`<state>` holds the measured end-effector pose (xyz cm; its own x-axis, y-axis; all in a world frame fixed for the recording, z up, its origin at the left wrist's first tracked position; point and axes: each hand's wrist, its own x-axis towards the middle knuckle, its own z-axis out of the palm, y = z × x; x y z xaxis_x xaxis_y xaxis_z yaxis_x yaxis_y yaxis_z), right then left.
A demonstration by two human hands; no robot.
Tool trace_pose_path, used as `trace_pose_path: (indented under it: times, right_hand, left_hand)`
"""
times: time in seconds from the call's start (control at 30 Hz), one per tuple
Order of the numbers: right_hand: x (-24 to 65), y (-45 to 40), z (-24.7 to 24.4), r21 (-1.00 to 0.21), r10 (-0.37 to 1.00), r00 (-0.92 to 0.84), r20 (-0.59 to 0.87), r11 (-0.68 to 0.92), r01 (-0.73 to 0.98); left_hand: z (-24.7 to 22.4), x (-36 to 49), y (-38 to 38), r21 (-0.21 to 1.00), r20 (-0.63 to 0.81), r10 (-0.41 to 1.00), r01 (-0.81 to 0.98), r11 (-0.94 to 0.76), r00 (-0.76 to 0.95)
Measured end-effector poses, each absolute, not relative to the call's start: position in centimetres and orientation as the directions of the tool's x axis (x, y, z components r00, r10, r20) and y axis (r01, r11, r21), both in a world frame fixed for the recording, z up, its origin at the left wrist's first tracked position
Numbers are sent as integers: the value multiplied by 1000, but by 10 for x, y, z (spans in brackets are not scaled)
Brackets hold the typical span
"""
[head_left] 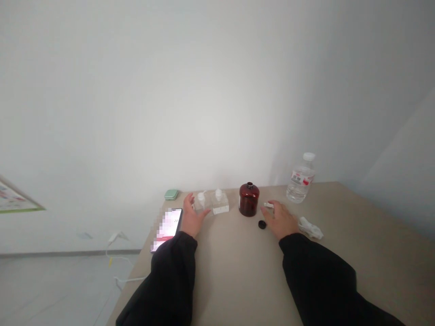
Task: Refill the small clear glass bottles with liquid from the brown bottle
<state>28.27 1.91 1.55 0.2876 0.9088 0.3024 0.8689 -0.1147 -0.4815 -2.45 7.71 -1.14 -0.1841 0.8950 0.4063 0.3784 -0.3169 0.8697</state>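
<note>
My left hand [193, 218] is at the left of a clear square bottle [203, 204] with a white cap. Its thumb and fingers are spread on either side of this bottle; a firm grip does not show. Close by stands a second clear bottle [220, 202], also white-capped, with a white label low on its front. My right hand [281, 220] rests low over the table, fingers curved and apart. Near its fingertips are a small white piece [268, 205] and a round black cap [262, 224]. A brown bottle [248, 200] with an uncovered neck stands upright between my hands.
Further right stands a water bottle [301, 179], and a crumpled white tissue [311, 227] lies beside my right wrist. A lit phone [169, 228] and a green case [171, 194] lie on the table's [234, 271] left side. The wall [217, 113] borders the back edge.
</note>
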Motion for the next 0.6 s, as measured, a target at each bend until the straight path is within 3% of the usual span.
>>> trace_pose_path:
  times: [0.2,0.43,0.6]
  right_hand:
    - [280,15,27,-578,842,270,468,60,814]
    - [226,-13,23,-664,785,23,619,507,550]
    - [194,-26,14,-772,839,-78,539,529,351]
  left_hand:
    - [2,-20,41,797,555,801,422,-433,-226]
    - [0,23,-1,818,491,854,244,-521,174]
    - [1,39,-12,815,445,820,217,-537,359]
